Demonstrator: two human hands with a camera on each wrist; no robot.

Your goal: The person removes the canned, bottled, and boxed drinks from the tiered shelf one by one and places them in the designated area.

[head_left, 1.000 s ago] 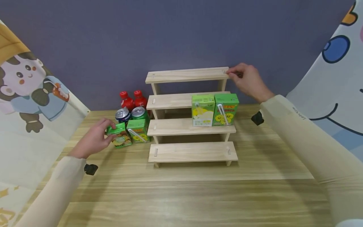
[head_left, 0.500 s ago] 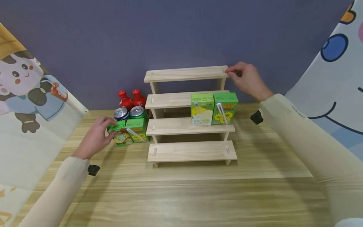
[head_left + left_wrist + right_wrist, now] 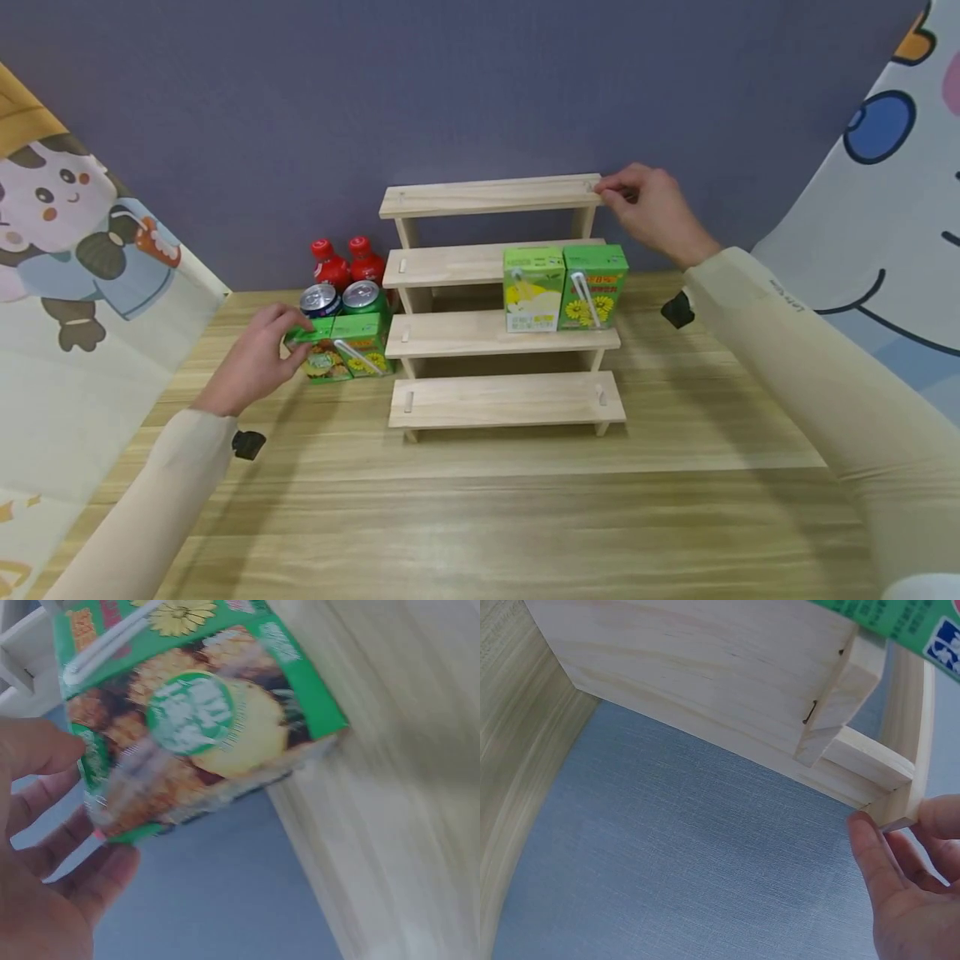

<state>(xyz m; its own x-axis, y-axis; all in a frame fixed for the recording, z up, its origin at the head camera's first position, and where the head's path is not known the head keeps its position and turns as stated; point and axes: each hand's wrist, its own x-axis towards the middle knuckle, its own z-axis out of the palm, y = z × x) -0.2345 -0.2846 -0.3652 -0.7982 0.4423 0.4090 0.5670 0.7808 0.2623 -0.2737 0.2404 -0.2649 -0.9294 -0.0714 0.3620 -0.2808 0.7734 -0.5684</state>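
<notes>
At the left of the table, my left hand (image 3: 253, 358) grips a green juice box with a pineapple picture (image 3: 199, 727), thumb on the near side and fingers over the top. It stands against a green juice box with yellow flowers (image 3: 363, 343). My right hand (image 3: 660, 208) pinches the right end of the top board of a four-step wooden display shelf (image 3: 506, 402); in the right wrist view, thumb and fingers (image 3: 874, 855) meet at that board's corner. A yellow-green juice box (image 3: 533, 290) and another flower juice box (image 3: 594, 287) stand side by side on the shelf's second step from the bottom.
Behind the left juice boxes stand a dark blue can (image 3: 321, 300), a green can (image 3: 363, 297) and two red bottles (image 3: 330, 265). The shelf backs toward a blue-grey wall (image 3: 480, 92). Cartoon-printed panels (image 3: 75, 233) flank the wooden table (image 3: 480, 525).
My left hand has shifted the pineapple juice box slightly back and right, from askew to flush beside the flower box. The right hand keeps its hold on the shelf. The head view has shifted slightly.
</notes>
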